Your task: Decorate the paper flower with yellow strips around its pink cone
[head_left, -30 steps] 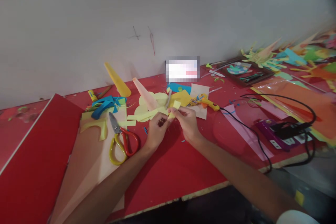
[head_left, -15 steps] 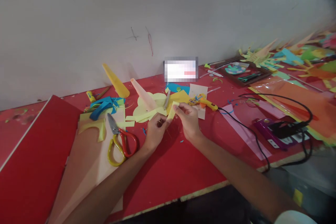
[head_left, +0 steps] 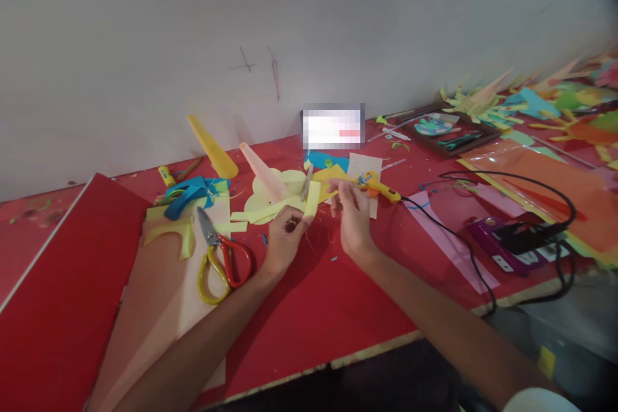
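My left hand point(head_left: 286, 235) pinches the lower end of a pale yellow paper strip point(head_left: 312, 198), which stands up from its fingers. To the right, my right hand point(head_left: 355, 219) is off the strip, its fingers bent and apart with nothing visible in them. Behind the hands lies a pale yellow scalloped paper shape point(head_left: 255, 196) with a pink paper cone point(head_left: 263, 170) on it. A yellow hot glue gun point(head_left: 381, 188) rests just beyond my right hand. Scissors point(head_left: 219, 257) with one red and one yellow handle lie left of my left hand.
A yellow cone point(head_left: 212, 148) and blue paper strips point(head_left: 190, 196) are at the back left. A purple power strip point(head_left: 502, 248) with black cables sits at the right, near a wooden tray point(head_left: 454, 148). A red board point(head_left: 72, 270) stands at the left.
My right hand has let go of the yellow paper strip and moved slightly right, its fingers opening. My left hand keeps its hold, and the strip now stands more upright.
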Action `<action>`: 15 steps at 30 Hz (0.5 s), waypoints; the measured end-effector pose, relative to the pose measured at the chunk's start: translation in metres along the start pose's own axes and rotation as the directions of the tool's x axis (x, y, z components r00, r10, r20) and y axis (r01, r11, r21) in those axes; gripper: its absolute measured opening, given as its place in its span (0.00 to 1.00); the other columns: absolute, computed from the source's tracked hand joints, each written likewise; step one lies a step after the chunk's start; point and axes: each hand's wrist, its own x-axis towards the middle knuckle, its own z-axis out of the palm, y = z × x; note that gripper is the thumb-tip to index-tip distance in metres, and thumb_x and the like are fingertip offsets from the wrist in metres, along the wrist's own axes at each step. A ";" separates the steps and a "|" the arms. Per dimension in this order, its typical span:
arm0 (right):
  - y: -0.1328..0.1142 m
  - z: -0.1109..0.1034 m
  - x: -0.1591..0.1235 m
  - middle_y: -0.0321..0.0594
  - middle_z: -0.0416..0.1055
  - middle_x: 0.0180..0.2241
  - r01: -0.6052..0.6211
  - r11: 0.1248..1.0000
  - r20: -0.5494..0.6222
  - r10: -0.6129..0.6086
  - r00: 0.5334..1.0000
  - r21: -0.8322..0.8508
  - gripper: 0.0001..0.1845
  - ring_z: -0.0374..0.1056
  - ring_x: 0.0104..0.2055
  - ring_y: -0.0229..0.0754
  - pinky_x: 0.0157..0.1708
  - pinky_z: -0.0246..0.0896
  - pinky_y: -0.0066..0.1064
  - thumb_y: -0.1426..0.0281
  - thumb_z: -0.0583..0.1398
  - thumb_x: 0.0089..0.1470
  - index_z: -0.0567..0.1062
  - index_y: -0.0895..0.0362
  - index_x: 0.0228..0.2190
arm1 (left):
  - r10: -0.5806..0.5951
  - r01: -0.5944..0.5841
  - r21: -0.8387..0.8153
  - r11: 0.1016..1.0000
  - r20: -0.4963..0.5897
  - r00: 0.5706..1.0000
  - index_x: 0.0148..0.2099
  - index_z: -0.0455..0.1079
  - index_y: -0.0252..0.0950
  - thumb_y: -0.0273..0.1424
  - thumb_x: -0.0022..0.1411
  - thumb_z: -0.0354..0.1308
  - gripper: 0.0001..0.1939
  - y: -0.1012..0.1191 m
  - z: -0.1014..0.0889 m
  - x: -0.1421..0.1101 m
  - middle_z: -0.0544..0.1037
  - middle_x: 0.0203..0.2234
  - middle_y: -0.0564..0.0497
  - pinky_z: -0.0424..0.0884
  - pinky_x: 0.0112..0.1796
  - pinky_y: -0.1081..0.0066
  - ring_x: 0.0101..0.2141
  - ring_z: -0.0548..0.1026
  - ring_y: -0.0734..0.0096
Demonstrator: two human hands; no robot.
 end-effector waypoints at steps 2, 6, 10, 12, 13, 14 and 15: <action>-0.001 -0.002 0.002 0.34 0.68 0.28 0.002 1.000 -0.030 -0.003 1.000 -0.011 0.21 0.55 0.22 0.32 0.20 0.51 0.28 0.48 0.61 0.59 0.76 0.53 0.35 | 0.007 -0.007 -0.004 1.000 -0.013 1.000 0.28 0.67 0.37 0.38 0.61 0.63 0.14 0.000 -0.001 0.000 0.67 0.25 0.54 0.60 0.31 0.73 0.29 0.65 0.74; -0.001 -0.001 0.001 0.33 0.62 0.18 -0.070 0.992 0.050 0.075 0.996 -0.103 0.31 0.55 0.19 0.33 0.20 0.50 0.29 0.43 0.59 0.59 0.69 0.54 0.19 | 0.020 -0.020 -0.015 1.000 -0.046 0.999 0.29 0.67 0.37 0.39 0.62 0.63 0.14 0.000 -0.001 -0.001 0.68 0.26 0.54 0.62 0.32 0.72 0.30 0.65 0.73; 0.002 0.002 -0.005 0.35 0.62 0.17 -0.110 0.972 0.212 0.155 0.965 -0.209 0.34 0.60 0.22 0.37 0.24 0.54 0.31 0.40 0.57 0.58 0.71 0.55 0.18 | 0.029 -0.029 -0.022 0.999 -0.013 0.999 0.29 0.67 0.37 0.39 0.62 0.63 0.15 0.000 -0.001 -0.002 0.68 0.26 0.54 0.62 0.33 0.72 0.30 0.65 0.73; 0.001 0.003 -0.006 0.34 0.61 0.19 -0.050 0.969 0.237 0.109 0.965 -0.243 0.31 0.58 0.24 0.37 0.25 0.52 0.31 0.41 0.59 0.57 0.73 0.55 0.21 | 0.027 -0.026 -0.014 1.000 0.015 1.000 0.29 0.68 0.37 0.39 0.62 0.64 0.14 0.000 -0.001 -0.002 0.68 0.26 0.54 0.61 0.32 0.72 0.29 0.65 0.73; -0.001 0.003 -0.006 0.33 0.61 0.19 -0.012 0.967 0.242 0.075 0.967 -0.253 0.29 0.57 0.25 0.37 0.25 0.50 0.31 0.42 0.60 0.57 0.73 0.55 0.22 | 0.026 -0.026 -0.005 1.000 0.024 0.999 0.29 0.68 0.37 0.39 0.62 0.64 0.14 0.000 -0.001 -0.001 0.68 0.26 0.54 0.61 0.31 0.73 0.29 0.65 0.74; -0.003 0.002 -0.006 0.33 0.60 0.20 0.023 0.966 0.241 0.040 0.970 -0.257 0.28 0.55 0.25 0.36 0.25 0.49 0.31 0.44 0.61 0.57 0.72 0.55 0.22 | 0.027 -0.027 0.008 1.000 0.030 0.999 0.29 0.69 0.37 0.38 0.62 0.64 0.13 0.000 -0.001 -0.001 0.69 0.26 0.54 0.61 0.31 0.73 0.28 0.65 0.74; -0.005 0.002 -0.004 0.32 0.59 0.20 0.051 0.966 0.233 0.010 0.972 -0.255 0.28 0.54 0.25 0.36 0.26 0.49 0.30 0.45 0.61 0.57 0.71 0.55 0.22 | 0.029 -0.029 0.021 0.999 0.033 0.999 0.29 0.69 0.36 0.37 0.62 0.63 0.13 -0.001 -0.001 -0.001 0.69 0.26 0.54 0.61 0.31 0.73 0.28 0.65 0.74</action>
